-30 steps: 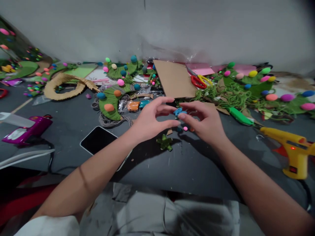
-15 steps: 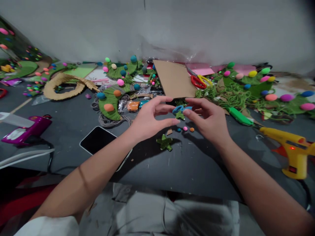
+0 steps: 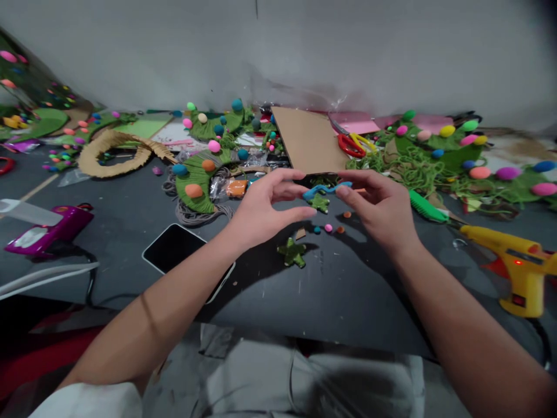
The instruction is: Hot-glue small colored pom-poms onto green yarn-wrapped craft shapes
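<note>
A wavy strip of soft blue modelling clay (image 3: 324,190) stretches between my two hands above the table. My left hand (image 3: 265,203) has its fingertips at the strip's left end, with the thumb held apart below. My right hand (image 3: 380,206) pinches the other end between thumb and fingers. Just under the strip sits a small green star (image 3: 319,202), partly covered by it. Nearer me lies a second green yarn-wrapped star (image 3: 292,252). Between the stars and my right hand are tiny balls: blue (image 3: 317,230), pink (image 3: 328,228) and orange (image 3: 340,230).
A yellow glue gun (image 3: 517,261) with a lit red light stands at right, beside a green-handled brush (image 3: 429,206). A phone (image 3: 174,247) lies under my left forearm. Behind are cardboard (image 3: 308,139), red-handled scissors (image 3: 351,145), and green wreath pieces (image 3: 195,183) with coloured balls.
My right hand has moved slightly right, and the bunched blue clay is now drawn out into a longer strip. Another small orange ball shows beside the right hand. My left hand has barely moved.
</note>
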`<state>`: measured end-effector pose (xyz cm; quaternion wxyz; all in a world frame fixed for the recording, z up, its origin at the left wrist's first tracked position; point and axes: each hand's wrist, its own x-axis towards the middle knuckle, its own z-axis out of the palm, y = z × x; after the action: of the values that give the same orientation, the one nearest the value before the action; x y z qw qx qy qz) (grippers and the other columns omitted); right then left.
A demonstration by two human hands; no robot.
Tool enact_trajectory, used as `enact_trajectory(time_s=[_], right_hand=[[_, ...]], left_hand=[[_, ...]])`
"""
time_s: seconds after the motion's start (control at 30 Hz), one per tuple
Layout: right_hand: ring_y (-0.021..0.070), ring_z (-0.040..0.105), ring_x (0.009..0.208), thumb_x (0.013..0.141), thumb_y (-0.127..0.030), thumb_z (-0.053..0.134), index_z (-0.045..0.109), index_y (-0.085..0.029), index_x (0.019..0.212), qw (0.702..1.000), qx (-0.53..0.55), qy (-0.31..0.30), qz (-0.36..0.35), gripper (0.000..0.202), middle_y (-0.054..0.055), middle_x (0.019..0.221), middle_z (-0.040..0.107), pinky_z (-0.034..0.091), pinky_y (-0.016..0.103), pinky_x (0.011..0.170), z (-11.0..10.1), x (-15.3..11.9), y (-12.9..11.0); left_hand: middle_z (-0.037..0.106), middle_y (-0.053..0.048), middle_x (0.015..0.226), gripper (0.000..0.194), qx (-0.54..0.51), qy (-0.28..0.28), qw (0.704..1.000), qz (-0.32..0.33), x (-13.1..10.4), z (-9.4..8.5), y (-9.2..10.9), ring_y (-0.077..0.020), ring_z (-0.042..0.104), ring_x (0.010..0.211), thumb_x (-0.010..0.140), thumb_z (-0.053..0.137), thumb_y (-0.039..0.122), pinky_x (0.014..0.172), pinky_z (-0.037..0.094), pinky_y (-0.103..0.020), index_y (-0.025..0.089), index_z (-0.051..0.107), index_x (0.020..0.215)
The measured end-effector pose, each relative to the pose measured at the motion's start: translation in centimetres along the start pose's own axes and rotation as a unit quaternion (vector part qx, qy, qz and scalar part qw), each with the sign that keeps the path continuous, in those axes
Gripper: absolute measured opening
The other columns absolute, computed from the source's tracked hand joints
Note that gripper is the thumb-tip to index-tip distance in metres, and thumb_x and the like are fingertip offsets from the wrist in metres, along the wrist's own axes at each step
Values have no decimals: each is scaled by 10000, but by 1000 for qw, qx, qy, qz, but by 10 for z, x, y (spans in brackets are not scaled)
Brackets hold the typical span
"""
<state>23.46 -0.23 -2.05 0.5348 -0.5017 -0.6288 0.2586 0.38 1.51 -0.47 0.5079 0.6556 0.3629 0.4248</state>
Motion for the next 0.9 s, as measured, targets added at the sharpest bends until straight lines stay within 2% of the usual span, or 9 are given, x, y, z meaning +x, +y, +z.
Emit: enact_trajectory(time_s=[0.07,0.17,0.23,0.3,0.43,0.57,0.67,0.77,0.9], right_hand=[[195,724,850,841,-432,852,805,-258,1115,999,-5,-43,-21,328,51,1040,782,596,343,747,6,-4,-4],[200,726,885,885,-394,818,822,-260,994,995,-10,-70,-76,173,48,1008,793,597,337,754,17,-9,-10],[198,725,856,896,-377,809,814,-260,902,994,-12,-63,-83,117,38,930,796,593,336,744,19,-10,-12],[197,722,797,874,-402,829,800,-256,861,998,-11,-40,-55,150,31,873,793,595,343,730,14,-7,-10],[176,703,723,834,-451,854,806,-244,885,1000,11,21,9,218,23,823,774,584,323,680,0,0,-5],[176,727,822,831,-419,862,814,-240,1079,998,38,-50,9,310,40,997,798,599,322,745,7,-5,-8],[193,737,872,870,-378,828,827,-245,1004,995,26,-87,-36,189,45,1004,809,608,325,756,17,-10,-11],[192,724,789,870,-390,825,817,-255,864,997,-5,-61,-41,136,29,875,805,602,331,721,15,-9,-10],[185,712,689,823,-467,860,806,-258,835,1000,6,19,12,216,20,793,790,597,325,650,2,-1,-5]], left_hand=[[802,-81,1148,646,-12,-23,1000,0,0,2,-1,-237,760,1117,689,962,292,1030,580,-377,199,631,1236],[816,-66,1048,571,-30,-40,999,-12,-1,5,-3,-211,784,992,757,921,294,919,608,-343,196,627,1237],[812,-46,934,486,-21,-22,999,-13,-1,5,-2,-185,780,864,784,896,281,808,604,-306,185,647,1190],[802,-37,877,435,-7,-3,1000,-7,-1,3,-1,-176,772,813,786,889,273,757,594,-291,180,664,1145],[809,-52,930,469,-12,14,1000,2,0,0,3,-193,788,876,771,899,263,834,616,-316,176,661,1166],[812,-74,1086,600,-39,-14,999,3,-1,3,2,-225,782,1056,709,950,270,958,613,-339,185,641,1216],[823,-60,1021,546,-43,-31,999,-6,-2,5,0,-207,794,959,745,930,277,847,627,-307,186,649,1204],[818,-47,889,451,-11,-3,1000,-7,-1,4,0,-186,784,808,756,922,288,726,610,-280,170,682,1120],[821,-58,916,443,11,25,999,16,1,0,2,-198,793,861,760,921,291,790,627,-304,169,704,1127]])
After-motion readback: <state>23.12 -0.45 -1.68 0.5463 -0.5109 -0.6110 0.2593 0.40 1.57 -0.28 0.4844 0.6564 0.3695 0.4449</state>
